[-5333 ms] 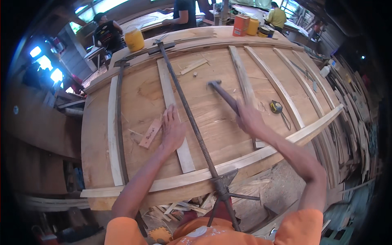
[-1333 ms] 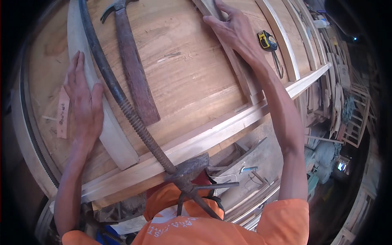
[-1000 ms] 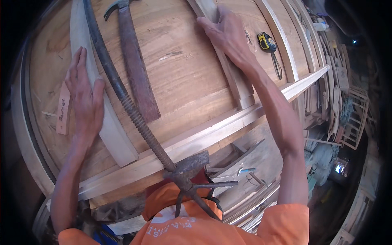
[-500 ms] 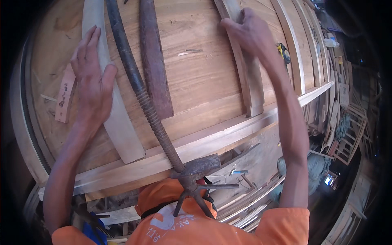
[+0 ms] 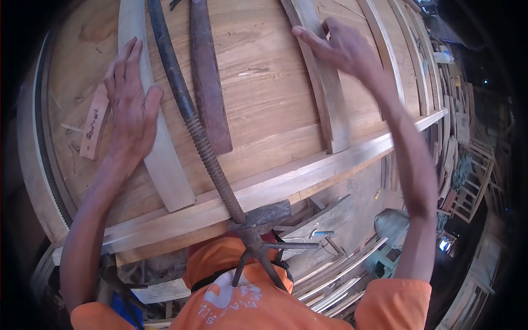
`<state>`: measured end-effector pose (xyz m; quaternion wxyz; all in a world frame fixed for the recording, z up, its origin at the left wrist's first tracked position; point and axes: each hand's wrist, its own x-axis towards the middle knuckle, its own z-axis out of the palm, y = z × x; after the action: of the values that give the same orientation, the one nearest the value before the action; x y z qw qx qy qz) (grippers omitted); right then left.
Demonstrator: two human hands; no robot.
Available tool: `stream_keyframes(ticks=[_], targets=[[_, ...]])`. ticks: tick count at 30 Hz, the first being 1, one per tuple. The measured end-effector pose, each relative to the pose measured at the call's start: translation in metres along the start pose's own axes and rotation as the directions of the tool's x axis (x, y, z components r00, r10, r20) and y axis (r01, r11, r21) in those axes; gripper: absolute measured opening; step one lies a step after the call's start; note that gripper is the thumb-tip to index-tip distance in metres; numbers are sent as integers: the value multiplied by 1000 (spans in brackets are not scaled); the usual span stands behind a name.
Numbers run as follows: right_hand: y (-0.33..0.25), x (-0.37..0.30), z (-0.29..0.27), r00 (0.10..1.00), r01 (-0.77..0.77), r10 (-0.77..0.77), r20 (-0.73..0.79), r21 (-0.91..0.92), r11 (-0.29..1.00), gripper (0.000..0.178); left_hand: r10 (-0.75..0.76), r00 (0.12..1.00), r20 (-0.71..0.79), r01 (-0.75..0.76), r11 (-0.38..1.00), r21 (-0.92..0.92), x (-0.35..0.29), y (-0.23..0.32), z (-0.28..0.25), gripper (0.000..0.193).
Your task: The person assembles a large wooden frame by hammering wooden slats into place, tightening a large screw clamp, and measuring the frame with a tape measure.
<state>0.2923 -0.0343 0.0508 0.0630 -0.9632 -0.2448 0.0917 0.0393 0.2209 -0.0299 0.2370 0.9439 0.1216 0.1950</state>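
My left hand (image 5: 131, 104) lies flat along a pale wooden slat (image 5: 168, 179), fingers stretched and thumb apart, on a wide wooden panel (image 5: 264, 104). My right hand (image 5: 349, 49) bends over another pale slat (image 5: 324, 85) that lies against a narrow reddish strip (image 5: 314, 82). Its thumb reaches across toward the strip, and its curled fingers are partly hidden. Between my hands runs a dark steel clamp bar (image 5: 181, 91) with a threaded lower end and a pronged handle (image 5: 253, 242). Beside the bar rests a dark reddish wooden piece (image 5: 209, 82).
A pale rail (image 5: 264, 184) edges the panel nearest me. More slats (image 5: 385, 49) cross its right side. A small marked wood piece (image 5: 94, 122) lies left of my left hand. A hammer (image 5: 320, 233) and stacked timber strips (image 5: 335, 291) lie below.
The slat under my right hand now sits closer to the reddish strip, its near end blurred. My right forearm has swung outward to the right. My left hand stays on its slat.
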Motion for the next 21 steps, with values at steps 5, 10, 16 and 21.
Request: stream_keyframes(ticks=[5, 10, 16, 21], targets=[[18, -24, 55, 927, 116, -26, -373, 220, 969, 68, -8, 1000, 1, 8, 1000, -8, 1, 3, 0, 74], [14, -26, 59, 924, 112, -13, -382, 239, 965, 67, 4, 1000, -2, -4, 1000, -8, 2, -1, 3, 74], [5, -21, 60, 899, 146, -28, -436, 240, 960, 64, -32, 999, 12, 31, 999, 9, 7, -2, -14, 76], [-14, -28, 60, 847, 181, -125, -516, 59, 982, 54, -47, 999, 20, 49, 989, -140, -9, -20, 5, 83]])
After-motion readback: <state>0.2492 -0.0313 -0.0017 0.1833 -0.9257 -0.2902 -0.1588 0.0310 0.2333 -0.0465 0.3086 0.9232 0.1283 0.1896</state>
